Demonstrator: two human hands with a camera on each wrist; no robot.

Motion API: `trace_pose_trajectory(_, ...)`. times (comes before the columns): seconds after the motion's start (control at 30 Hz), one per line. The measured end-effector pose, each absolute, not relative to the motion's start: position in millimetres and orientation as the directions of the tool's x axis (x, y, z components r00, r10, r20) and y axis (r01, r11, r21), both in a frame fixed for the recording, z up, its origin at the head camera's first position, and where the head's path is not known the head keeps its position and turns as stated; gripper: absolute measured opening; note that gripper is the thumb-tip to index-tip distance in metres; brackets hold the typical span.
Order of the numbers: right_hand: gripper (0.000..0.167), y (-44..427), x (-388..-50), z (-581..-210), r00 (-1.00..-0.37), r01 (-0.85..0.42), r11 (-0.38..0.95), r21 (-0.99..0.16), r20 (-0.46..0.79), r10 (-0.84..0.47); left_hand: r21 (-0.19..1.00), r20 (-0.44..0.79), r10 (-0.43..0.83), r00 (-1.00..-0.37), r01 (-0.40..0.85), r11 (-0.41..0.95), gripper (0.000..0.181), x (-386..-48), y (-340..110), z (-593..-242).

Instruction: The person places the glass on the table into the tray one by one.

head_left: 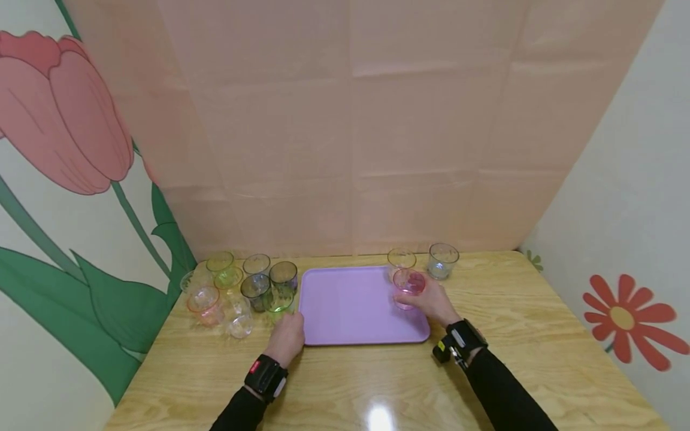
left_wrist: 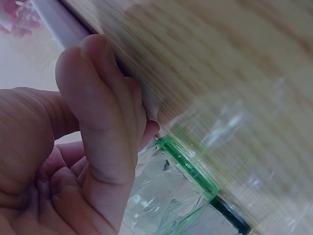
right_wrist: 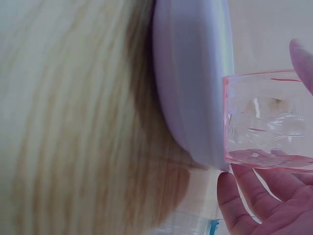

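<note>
A lilac tray lies on the wooden table. At its near left edge is my left hand, fingers curled and holding the rim; in the left wrist view the thumb is mostly behind the fingers. My right hand grips a pink glass over the right part of the tray. From the right wrist view, the thumb and fingers lie on opposite sides of that glass, its base close to the tray surface. A green glass stands just beyond the left hand.
Several coloured and clear glasses cluster left of the tray, among them an orange-rimmed glass and a dark glass. A clear glass is behind the pink one. Another glass stands right of the tray. Walls enclose the table's back and sides.
</note>
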State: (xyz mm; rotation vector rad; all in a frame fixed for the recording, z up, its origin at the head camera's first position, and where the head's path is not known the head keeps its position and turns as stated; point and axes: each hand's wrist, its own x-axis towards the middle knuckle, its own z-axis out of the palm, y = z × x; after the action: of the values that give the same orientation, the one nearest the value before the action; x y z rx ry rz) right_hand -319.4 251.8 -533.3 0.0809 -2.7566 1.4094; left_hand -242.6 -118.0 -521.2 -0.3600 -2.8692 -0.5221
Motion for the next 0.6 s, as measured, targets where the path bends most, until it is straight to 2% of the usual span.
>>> trace_pose_trajectory(0.13, 0.097, 253.0, -320.8, -534.3, -0.997, -0.070, 0.598, -0.798, 0.068, -0.026, 0.298, 0.297, 0.220, -0.929, 0.309, 0.903, 0.012, -241.2, -118.9, -521.9)
trace_pose_trajectory(0.37, 0.095, 253.3, -321.1, -534.4, -0.996, -0.091, 0.599, -0.796, 0.081, -0.043, 0.299, 0.312, 0.220, -0.924, 0.315, 0.901, 0.012, -240.4, -119.6, -522.8)
trace_pose_trajectory(0.5, 0.099, 255.4, -320.4, -534.5, -0.994, -0.107, 0.599, -0.793, 0.085, -0.065, 0.297, 0.311, 0.218, -0.925, 0.313, 0.902, 0.012, -240.3, -119.6, -523.7)
trace_pose_trajectory(0.6, 0.106, 259.7, -319.7, -533.0, -0.993, -0.096, 0.566, -0.819, 0.041, -0.109, 0.295, 0.315, 0.220, -0.923, 0.316, 0.902, 0.013, -240.1, -119.6, -525.0)
